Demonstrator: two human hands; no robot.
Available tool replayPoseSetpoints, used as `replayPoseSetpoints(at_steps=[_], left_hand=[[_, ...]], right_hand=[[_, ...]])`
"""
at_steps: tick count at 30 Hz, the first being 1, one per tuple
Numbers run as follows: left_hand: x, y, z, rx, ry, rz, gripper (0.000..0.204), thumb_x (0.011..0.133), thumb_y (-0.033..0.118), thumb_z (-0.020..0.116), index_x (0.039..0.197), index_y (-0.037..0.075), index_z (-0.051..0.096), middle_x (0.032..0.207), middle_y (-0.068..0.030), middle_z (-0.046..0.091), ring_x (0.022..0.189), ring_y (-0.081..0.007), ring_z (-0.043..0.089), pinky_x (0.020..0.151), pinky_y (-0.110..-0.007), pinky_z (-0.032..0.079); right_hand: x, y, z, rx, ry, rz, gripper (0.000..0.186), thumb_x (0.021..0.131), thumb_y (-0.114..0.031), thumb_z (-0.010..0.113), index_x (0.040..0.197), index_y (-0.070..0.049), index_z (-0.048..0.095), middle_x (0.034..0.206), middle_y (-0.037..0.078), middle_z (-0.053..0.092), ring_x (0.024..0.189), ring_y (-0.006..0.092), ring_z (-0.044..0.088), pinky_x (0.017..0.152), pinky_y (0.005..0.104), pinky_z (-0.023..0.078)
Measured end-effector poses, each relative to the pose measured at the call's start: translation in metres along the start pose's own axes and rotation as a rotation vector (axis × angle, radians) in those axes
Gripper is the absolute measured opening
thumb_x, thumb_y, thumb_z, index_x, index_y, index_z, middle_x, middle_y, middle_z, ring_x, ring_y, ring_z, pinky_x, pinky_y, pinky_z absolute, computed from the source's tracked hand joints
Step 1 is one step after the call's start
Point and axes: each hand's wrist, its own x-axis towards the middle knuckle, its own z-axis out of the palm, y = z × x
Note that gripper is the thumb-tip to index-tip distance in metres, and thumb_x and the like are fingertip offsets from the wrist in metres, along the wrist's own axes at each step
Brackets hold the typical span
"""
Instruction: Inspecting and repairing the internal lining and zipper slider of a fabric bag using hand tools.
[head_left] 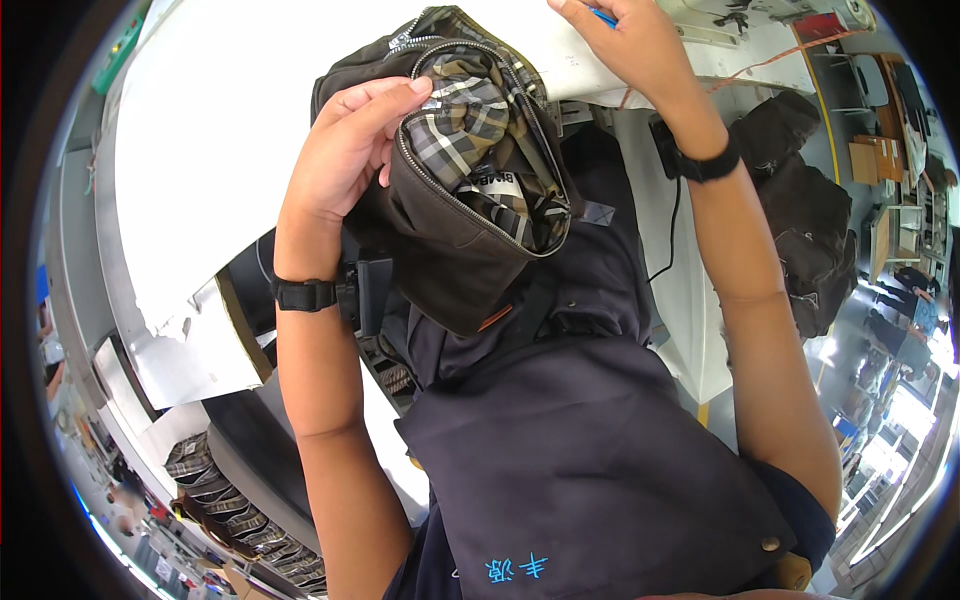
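Note:
A dark brown fabric bag (450, 265) hangs partly over the near edge of the white table, its zipped mouth spread apart. Plaid lining (462, 120) in grey, white and olive bulges from the opening, with a white label (492, 185) on it. My left hand (352, 140) is closed on the bag's left rim, thumb and fingers pinching the edge by the zipper. At the top edge of the view, my right hand (635, 40) rests over the table to the right of the bag. Its fingers are curled around a small blue object (603, 17), mostly hidden and cut off by the frame.
The white table (200, 170) stretches along the left and top. A dark apron (590, 450) covers my lap. Dark bags (810, 220) are heaped at the right, and several plaid-lined pieces (235, 510) are stacked at lower left. Other people are in the background.

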Motion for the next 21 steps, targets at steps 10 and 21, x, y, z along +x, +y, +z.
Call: replayPoseSetpoints(at_steps=[10,21], left_hand=[[0.001,0.004,0.001,0.003,0.012,-0.017,0.021,0.099,0.026,0.068,0.096,0.006,0.072,0.064,0.0087,0.054,0.047,-0.0004,0.051,0.039,-0.018,0.039],[0.002,0.000,0.001,-0.078,-0.017,-0.009,0.023,0.102,0.025,0.066,0.098,0.004,0.074,0.065,0.0097,0.050,0.049,-0.0007,0.050,0.039,-0.018,0.041]], right_hand=[[-0.011,-0.051,0.004,0.178,0.288,-0.897,0.007,0.090,-0.016,0.072,0.090,-0.009,0.072,0.081,0.002,0.068,0.068,0.0224,0.062,0.062,0.0344,0.048],[-0.008,-0.083,0.001,-0.238,-0.060,-1.140,0.012,0.080,-0.010,0.068,0.088,-0.003,0.062,0.090,0.006,0.057,0.084,0.0227,0.060,0.074,0.0358,0.049]])
